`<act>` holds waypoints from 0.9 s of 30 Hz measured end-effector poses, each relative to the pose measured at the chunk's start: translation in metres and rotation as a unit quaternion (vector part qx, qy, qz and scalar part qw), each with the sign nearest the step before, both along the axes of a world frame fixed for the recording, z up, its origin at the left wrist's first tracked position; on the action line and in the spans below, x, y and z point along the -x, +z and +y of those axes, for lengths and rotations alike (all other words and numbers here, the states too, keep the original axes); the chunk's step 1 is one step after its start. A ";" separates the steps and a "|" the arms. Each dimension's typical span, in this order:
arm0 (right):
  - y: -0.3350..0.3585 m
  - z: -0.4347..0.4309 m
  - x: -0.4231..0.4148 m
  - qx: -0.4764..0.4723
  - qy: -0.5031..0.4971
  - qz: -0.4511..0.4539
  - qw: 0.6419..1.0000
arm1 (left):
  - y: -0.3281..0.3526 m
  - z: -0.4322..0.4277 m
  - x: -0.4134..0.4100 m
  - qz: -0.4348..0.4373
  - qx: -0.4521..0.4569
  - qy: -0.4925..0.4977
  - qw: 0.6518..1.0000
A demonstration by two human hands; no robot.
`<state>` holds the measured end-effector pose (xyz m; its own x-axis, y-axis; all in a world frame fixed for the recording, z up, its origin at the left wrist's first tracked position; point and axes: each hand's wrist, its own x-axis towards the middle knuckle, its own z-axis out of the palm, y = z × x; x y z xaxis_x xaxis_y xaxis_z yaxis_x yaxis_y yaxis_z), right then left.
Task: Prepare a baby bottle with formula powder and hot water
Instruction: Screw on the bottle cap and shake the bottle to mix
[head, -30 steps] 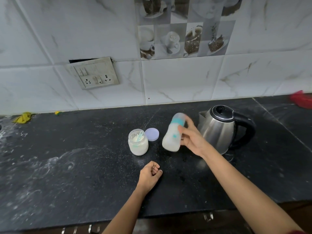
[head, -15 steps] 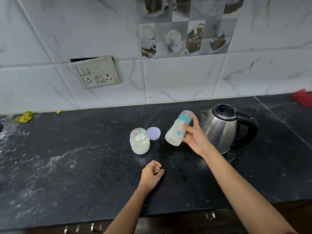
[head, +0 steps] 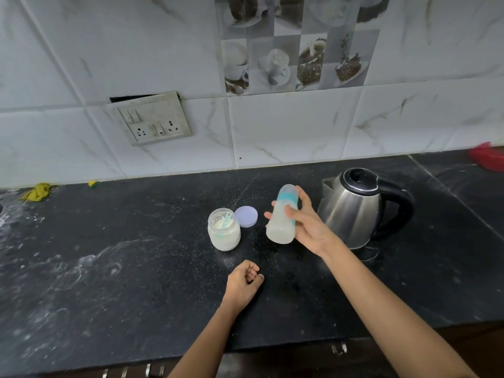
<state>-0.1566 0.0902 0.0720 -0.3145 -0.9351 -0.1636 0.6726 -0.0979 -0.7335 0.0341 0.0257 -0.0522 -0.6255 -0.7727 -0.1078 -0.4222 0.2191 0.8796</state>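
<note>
a black stone countertop (head: 114,290), dusted with pale smears and specks, fills the lower half of the view and meets a wall of white marbled tiles (head: 286,126). a band of picture tiles (head: 294,61) showing cups and desserts runs across the upper wall, and a grimy switch-and-socket plate (head: 152,118) sits crooked on the left part of the wall.

on the right part of the counter stands a stainless steel electric kettle (head: 351,211) with a black lid and black handle, upright, spout toward the wall. just to its left the right hand (head: 308,227) is clamped around a baby bottle (head: 282,216), thumb on the near side and fingers wrapped behind. the bottle is held above the counter, tilted with its teal collar and clear cap leaning up and away; milky white liquid shows inside.

left of the bottle an open glass jar (head: 224,230) of white formula powder stands upright with a pale green scoop (head: 227,219) resting inside. its lilac lid (head: 246,216) lies flat just behind the jar on the right.

the left hand (head: 242,282) rests on the counter nearer the body, curled into a loose fist holding nothing.

a yellow rag (head: 36,190) lies at the far left by the wall, and something red (head: 488,159) shows at the far right edge.
</note>
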 end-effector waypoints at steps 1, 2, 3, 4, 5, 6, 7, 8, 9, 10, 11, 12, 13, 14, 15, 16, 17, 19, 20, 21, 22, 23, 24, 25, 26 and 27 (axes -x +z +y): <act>0.003 -0.001 0.001 0.003 -0.006 0.001 1.000 | 0.000 0.000 0.000 0.000 0.000 0.000 1.000; 0.006 -0.002 0.002 0.004 -0.020 0.002 1.000 | 0.000 0.000 -0.001 -0.001 0.000 0.000 1.000; 0.007 -0.004 0.002 0.003 -0.032 0.008 0.999 | 0.000 0.000 -0.001 -0.001 0.000 0.000 1.000; 0.008 -0.004 0.003 0.001 -0.032 0.021 0.999 | 0.000 0.000 -0.001 -0.001 0.000 0.000 1.000; 0.008 -0.005 0.002 0.003 -0.007 0.044 0.999 | 0.000 0.001 -0.001 -0.001 0.001 0.001 1.000; 0.008 -0.004 0.001 0.003 0.038 0.082 0.996 | 0.000 0.000 -0.001 -0.003 0.001 0.001 1.000; 0.008 -0.004 0.000 -0.002 0.078 0.124 0.989 | 0.000 0.000 0.000 -0.004 0.001 0.000 1.000; 0.010 -0.004 -0.002 -0.005 0.091 0.155 0.984 | 0.000 0.000 0.000 -0.005 0.001 -0.002 1.000; 0.013 -0.006 -0.003 -0.004 0.067 0.164 0.984 | 0.000 0.000 0.000 -0.005 0.002 -0.003 1.000; 0.015 -0.008 -0.003 -0.003 0.015 0.142 0.990 | 0.000 0.000 -0.001 -0.004 0.002 -0.002 1.000; 0.017 -0.009 -0.002 0.000 -0.034 0.102 0.994 | 0.000 0.001 -0.001 -0.003 0.003 -0.001 1.000; 0.019 -0.009 0.000 0.008 -0.056 0.073 0.996 | -0.001 0.001 -0.001 -0.002 0.003 0.000 1.000; 0.019 -0.008 0.001 0.012 -0.044 0.068 0.997 | -0.002 0.001 -0.001 -0.002 0.002 0.002 1.000; 0.018 -0.007 0.003 0.009 -0.006 0.088 0.996 | -0.002 0.001 -0.001 -0.001 0.002 0.002 1.000; 0.016 -0.005 0.004 0.001 0.029 0.115 0.993 | -0.002 0.001 -0.001 -0.001 0.002 0.002 1.000; 0.016 -0.003 0.004 -0.003 0.037 0.134 0.990 | -0.002 0.000 -0.001 -0.001 0.002 0.001 1.000; 0.017 -0.003 0.005 -0.003 0.012 0.132 0.991 | -0.002 0.000 -0.001 0.000 0.002 0.000 1.000; 0.019 -0.003 0.010 0.010 -0.054 0.088 0.995 | -0.002 0.000 0.000 0.002 0.005 -0.001 1.000; 0.021 -0.002 0.010 0.017 -0.056 0.087 0.995 | -0.002 0.001 0.000 0.002 0.006 0.000 1.000; 0.022 -0.001 0.010 0.019 -0.028 0.110 0.993 | -0.003 0.001 -0.001 0.002 0.007 0.001 1.000; 0.021 0.001 0.010 0.017 0.014 0.151 0.988 | -0.003 0.001 -0.001 0.002 0.008 0.000 1.000; 0.020 0.002 0.010 0.013 0.037 0.180 0.983 | -0.003 0.000 -0.001 0.001 0.008 -0.001 1.000; 0.021 0.002 0.009 0.014 0.031 0.190 0.981 | -0.003 -0.001 -0.001 0.000 0.007 -0.002 1.000; 0.022 0.001 0.008 0.011 -0.008 0.174 0.985 | -0.003 -0.001 0.000 0.000 0.006 -0.001 1.000; 0.022 0.000 0.009 0.008 -0.057 0.131 0.990 | -0.003 0.000 0.000 0.001 0.006 0.000 1.000; 0.021 -0.002 0.011 0.007 -0.089 0.091 0.992 | -0.004 0.001 0.000 0.002 0.008 0.003 1.000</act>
